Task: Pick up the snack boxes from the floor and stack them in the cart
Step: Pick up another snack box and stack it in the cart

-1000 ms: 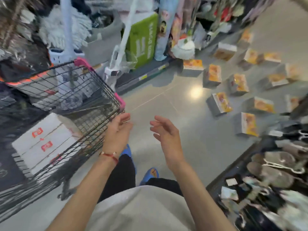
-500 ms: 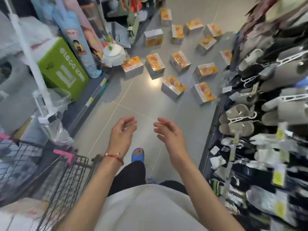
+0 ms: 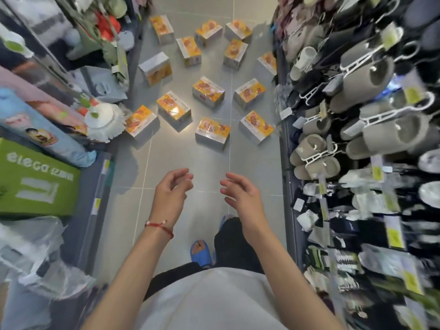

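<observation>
I see both hands empty: left hand point(image 3: 172, 192) (red string bracelet point(image 3: 159, 226) on wrist) and right hand point(image 3: 240, 195), fingers loosely curled and spread, palms facing each other. Orange-and-white cardboard snack boxes point(image 3: 212, 132) lie scattered on grey tiled floor point(image 3: 166, 158) well ahead of both palms, untouched. Cart not in view.

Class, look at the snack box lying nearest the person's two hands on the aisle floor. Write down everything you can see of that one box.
The nearest snack box is a rectangular carton, wrapped in what looks like glossy film. Its top face is orange-yellow with a printed picture too blurred to read; its visible sides are pale grey-white. It lies flat on the grey tiled floor, turned slightly askew to the tile seams, closed and undamaged as far as shows. Nothing touches it: neighbouring boxes stand apart, and both hands are short of it.
</observation>
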Tool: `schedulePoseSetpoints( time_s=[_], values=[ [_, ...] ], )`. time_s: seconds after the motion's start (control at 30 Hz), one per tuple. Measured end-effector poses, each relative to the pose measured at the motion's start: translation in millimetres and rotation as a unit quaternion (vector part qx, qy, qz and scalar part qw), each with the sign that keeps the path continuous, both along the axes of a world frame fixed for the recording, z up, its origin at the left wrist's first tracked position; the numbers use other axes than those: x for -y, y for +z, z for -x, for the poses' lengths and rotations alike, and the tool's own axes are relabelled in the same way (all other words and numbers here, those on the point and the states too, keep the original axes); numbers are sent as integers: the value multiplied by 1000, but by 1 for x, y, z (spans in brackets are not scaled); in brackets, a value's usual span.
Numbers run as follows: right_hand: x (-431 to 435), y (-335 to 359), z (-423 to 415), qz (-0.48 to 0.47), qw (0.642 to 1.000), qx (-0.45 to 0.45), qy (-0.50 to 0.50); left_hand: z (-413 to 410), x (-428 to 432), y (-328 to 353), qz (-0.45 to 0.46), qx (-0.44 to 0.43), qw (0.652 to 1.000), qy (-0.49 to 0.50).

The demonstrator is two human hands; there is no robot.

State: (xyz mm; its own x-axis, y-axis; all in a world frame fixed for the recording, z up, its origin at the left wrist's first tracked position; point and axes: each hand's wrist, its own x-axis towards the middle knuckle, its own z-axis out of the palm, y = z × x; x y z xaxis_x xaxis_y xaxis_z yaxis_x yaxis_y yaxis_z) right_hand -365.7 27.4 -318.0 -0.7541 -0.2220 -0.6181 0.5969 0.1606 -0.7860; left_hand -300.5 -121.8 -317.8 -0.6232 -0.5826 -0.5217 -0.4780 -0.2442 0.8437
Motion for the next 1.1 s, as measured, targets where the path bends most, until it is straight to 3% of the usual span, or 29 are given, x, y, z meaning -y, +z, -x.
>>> schedulePoseSetpoints(
  time_s=[0.23,0.67,0.93,1.1],
  values=[
    [41,-17,100,-10,999,19,-47,111,44,-14,-6,30,999,-34],
    [123,-45,325,-60,995,69,-45,339,140,-46,-53,81,994,-51],
    [189,-99,427,-105,982,121,-95,445,219,-115,-92,153,978,-109],
    [215,-171,469,-132,968,167,-133,499,267,-188,-91,219,964,-121]
  ],
)
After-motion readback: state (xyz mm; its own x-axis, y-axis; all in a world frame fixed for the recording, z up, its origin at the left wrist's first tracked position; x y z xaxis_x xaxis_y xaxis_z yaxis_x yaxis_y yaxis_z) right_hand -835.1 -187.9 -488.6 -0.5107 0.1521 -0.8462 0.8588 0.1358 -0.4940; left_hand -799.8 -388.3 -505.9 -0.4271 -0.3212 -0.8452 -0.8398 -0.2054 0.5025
